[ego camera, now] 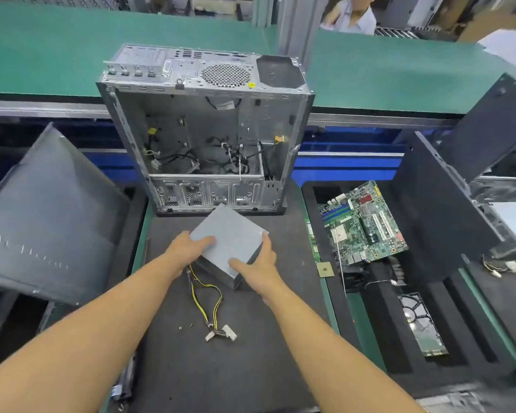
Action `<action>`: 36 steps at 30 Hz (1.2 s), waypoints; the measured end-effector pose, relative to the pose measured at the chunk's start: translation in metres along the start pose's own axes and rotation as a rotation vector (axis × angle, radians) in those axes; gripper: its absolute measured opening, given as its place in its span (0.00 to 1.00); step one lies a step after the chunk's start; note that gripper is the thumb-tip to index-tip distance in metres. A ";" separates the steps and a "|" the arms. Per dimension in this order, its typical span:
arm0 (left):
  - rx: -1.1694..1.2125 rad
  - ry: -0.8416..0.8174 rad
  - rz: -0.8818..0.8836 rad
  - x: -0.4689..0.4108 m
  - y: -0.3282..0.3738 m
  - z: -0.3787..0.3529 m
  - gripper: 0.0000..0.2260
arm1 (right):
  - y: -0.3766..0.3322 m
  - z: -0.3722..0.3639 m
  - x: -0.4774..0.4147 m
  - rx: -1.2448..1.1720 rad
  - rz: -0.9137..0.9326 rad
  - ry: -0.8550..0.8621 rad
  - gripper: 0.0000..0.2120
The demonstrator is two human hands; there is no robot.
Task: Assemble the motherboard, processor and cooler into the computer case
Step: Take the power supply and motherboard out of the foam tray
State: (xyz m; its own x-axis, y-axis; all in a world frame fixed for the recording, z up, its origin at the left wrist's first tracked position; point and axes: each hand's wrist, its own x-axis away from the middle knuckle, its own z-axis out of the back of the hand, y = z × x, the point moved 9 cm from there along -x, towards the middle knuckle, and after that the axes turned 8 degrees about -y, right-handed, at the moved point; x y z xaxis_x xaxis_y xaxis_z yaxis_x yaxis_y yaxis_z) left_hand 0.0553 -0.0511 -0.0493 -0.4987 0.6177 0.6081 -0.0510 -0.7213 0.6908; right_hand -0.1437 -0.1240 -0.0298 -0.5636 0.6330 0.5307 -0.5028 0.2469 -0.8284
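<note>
Both hands on grey metal box (230, 242), tilted on dark mat (251, 353), just in front of computer case (203, 126). Left hand (188, 248) grips near-left corner, thumb across top. Right hand (256, 263) grips right edge, thumb on top, fingers curled round side. Yellow-and-black wires (203, 296) trail from box toward person, white plugs on mat. Case open, loose cables inside. Motherboard (364, 225) lies tilted in foam tray (382, 308) to right, well apart from case. Small square processor (325, 269) near its near-left corner. Hard drive (423, 323) nearer, same tray.
</note>
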 end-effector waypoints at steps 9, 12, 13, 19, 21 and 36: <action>0.089 -0.172 0.050 -0.010 -0.017 -0.022 0.34 | 0.022 0.009 -0.008 -0.102 -0.064 0.106 0.52; 0.109 -0.258 0.096 -0.008 -0.014 -0.031 0.33 | 0.030 0.021 -0.007 -0.105 -0.082 0.089 0.46; 0.123 -0.291 0.119 -0.006 -0.014 -0.035 0.33 | 0.033 0.025 -0.007 -0.110 -0.082 0.085 0.44; 0.167 -0.331 0.075 0.004 0.002 -0.055 0.33 | 0.043 0.042 0.007 -0.220 -0.077 0.070 0.30; 0.159 -0.329 0.056 0.010 0.008 -0.062 0.32 | 0.045 0.047 0.013 -0.259 -0.071 0.091 0.27; 0.197 -0.552 -0.226 0.051 0.058 -0.106 0.47 | 0.082 0.093 0.068 -0.519 -0.082 0.168 0.18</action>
State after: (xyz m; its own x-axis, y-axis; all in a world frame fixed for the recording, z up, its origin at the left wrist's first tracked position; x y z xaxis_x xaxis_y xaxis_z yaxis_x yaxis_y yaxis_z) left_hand -0.0650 -0.0946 -0.0199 0.0292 0.8569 0.5147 0.0837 -0.5152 0.8530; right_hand -0.2841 -0.1291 -0.0449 -0.4029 0.6944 0.5962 -0.1276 0.6024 -0.7879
